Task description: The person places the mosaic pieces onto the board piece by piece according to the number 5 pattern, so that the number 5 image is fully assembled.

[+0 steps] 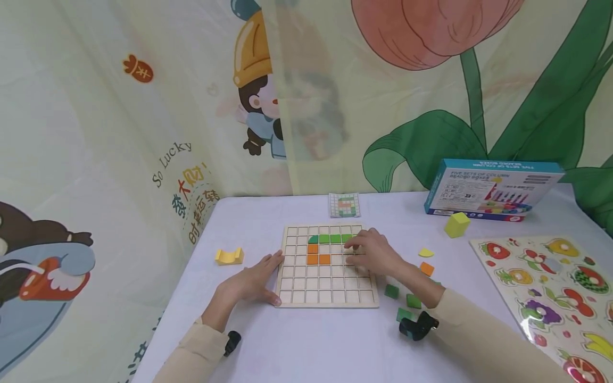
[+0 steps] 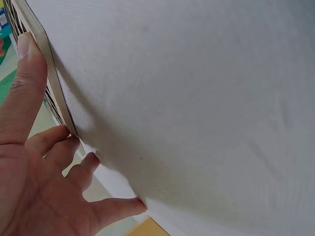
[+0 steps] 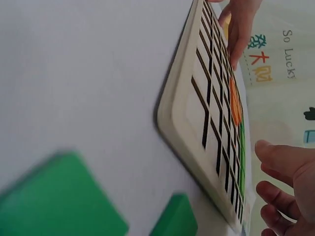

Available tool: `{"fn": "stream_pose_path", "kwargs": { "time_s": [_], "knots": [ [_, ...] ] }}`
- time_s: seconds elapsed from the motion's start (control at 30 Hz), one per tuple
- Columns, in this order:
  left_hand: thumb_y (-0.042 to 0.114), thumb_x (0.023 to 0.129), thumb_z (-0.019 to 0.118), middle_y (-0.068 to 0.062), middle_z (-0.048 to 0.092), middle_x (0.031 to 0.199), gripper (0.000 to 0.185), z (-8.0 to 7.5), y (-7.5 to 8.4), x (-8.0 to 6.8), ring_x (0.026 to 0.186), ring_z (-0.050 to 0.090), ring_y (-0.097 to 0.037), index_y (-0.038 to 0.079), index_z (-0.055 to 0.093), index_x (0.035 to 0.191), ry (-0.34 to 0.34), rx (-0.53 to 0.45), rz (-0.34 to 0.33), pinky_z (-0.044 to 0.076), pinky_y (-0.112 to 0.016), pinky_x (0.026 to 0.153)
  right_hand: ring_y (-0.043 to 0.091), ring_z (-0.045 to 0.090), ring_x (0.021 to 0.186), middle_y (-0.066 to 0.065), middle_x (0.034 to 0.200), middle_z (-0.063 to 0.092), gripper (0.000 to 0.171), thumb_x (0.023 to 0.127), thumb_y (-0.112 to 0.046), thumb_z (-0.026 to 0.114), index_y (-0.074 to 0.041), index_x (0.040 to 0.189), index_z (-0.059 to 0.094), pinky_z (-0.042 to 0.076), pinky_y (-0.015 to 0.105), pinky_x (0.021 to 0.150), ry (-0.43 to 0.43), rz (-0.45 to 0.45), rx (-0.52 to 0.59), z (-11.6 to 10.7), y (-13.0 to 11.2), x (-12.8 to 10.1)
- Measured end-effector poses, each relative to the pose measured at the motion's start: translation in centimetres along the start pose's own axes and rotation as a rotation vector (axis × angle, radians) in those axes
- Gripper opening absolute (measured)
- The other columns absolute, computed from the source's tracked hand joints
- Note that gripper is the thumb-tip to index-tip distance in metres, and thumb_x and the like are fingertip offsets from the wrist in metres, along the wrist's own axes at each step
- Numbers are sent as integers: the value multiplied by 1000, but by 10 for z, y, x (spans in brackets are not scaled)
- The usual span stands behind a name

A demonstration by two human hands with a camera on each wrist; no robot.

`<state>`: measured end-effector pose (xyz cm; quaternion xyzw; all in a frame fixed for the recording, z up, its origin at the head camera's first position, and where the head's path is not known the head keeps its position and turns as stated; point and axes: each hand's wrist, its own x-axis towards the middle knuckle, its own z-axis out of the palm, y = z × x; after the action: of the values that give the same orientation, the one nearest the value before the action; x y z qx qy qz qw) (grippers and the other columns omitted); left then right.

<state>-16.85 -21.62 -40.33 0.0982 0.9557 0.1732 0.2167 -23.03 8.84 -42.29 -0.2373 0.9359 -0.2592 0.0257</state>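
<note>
A wooden grid board (image 1: 330, 298) lies flat on the white-covered tabletop (image 1: 306, 346), in front of the person, its squares partly filled with tiles. Near its far edge runs a row of green tiles (image 1: 330, 239), the leftmost one darker with a rounded corner; below that left end, three orange tiles (image 1: 313, 259) make an L, two stacked and one to the right of the lower. The left hand (image 1: 254, 279) rests against the board's left side, its grip spread, thumb at the near corner and fingers fanned along the edge. The right hand (image 1: 375, 254) is over the board's right part, its grip loosely spread, thumb and forefinger apart, the forefinger tip by the right end of the green row; whether it touches a tile, I cannot tell. Right of the board lie loose green pieces (image 1: 391, 291), a loose orange square (image 1: 427, 268) and a small yellow piece (image 1: 425, 252). To the left sits a yellow arched block (image 1: 230, 256). Beyond the board is a small pattern card (image 1: 344, 205); at the far right stand a printed box (image 1: 493, 189) and a yellow-green block (image 1: 457, 225), with a fruit-picture sheet (image 1: 519, 298) nearer the person
</note>
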Motion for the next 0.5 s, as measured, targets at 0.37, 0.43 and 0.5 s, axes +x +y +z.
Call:
{"fn": "stream_pose_path", "kwargs": {
  "time_s": [0.37, 0.43, 0.5],
  "knots": [
    [30, 72, 82, -4, 13, 164, 105, -2, -2, 0, 151, 14, -31, 9, 22, 155, -10, 11, 40, 25, -67, 112, 25, 49, 101, 8, 108, 65, 31, 85, -25, 73, -14, 114, 71, 47, 37, 82, -63, 102, -3, -50, 76, -45],
    [30, 72, 82, -3, 13, 164, 105, -1, -2, 0, 151, 14, -30, 10, 21, 155, -11, 13, 31, 25, -66, 112, 25, 50, 102, 10, 110, 65, 30, 85, -26, 73, -14, 113, 71, 51, 39, 82, -82, 123, 8, -55, 86, -54],
    [31, 72, 82, -3, 13, 164, 105, -1, -1, 0, 151, 14, -30, 11, 21, 155, -12, 16, 26, 25, -66, 112, 25, 51, 101, 11, 111, 66, 29, 84, -26, 74, -14, 111, 72, 52, 39, 82, -89, 129, 14, -59, 95, -63]
  ]
}}
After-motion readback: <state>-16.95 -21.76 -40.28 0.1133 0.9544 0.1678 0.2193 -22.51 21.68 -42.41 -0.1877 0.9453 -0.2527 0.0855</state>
